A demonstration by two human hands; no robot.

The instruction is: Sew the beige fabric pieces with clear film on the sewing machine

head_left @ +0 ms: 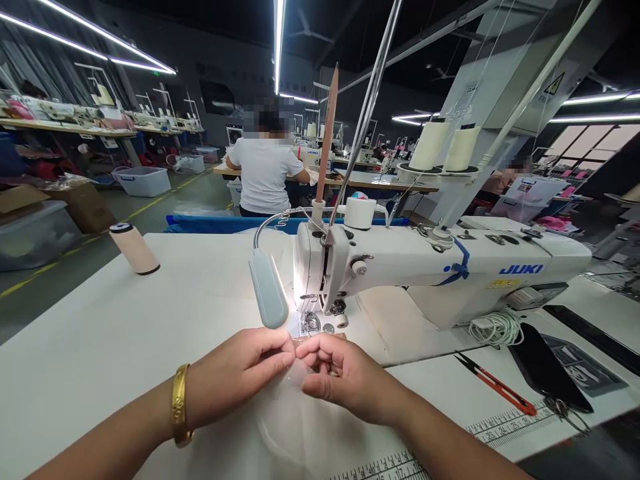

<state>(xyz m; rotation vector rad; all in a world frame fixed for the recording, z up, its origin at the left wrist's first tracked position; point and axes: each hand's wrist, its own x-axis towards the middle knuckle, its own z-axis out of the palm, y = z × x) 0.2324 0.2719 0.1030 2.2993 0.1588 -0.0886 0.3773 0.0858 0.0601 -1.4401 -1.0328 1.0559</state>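
Sheer white fabric (283, 427) hangs from my fingers toward the table's front edge, just before the sewing machine's needle area. My left hand (245, 367), with a gold bangle (181, 405) at the wrist, pinches the fabric between thumb and fingertips. Close against it, my right hand (345, 377) has its fingers curled on the same fabric, the thumb a little apart. Behind both hands stands the white sewing machine (395, 257), its presser foot (311, 323) lit. A grey-blue lamp head (269, 288) hangs left of the needle.
On the table (200, 313), a peach thread cone (135, 250) stands at left. Orange-handled thread snips (500, 387), a black phone (545, 367) and a bundle of pale cord (495, 327) lie at right. Printed ruler marks (515, 423) run along the front. A person (267, 167) sits ahead.
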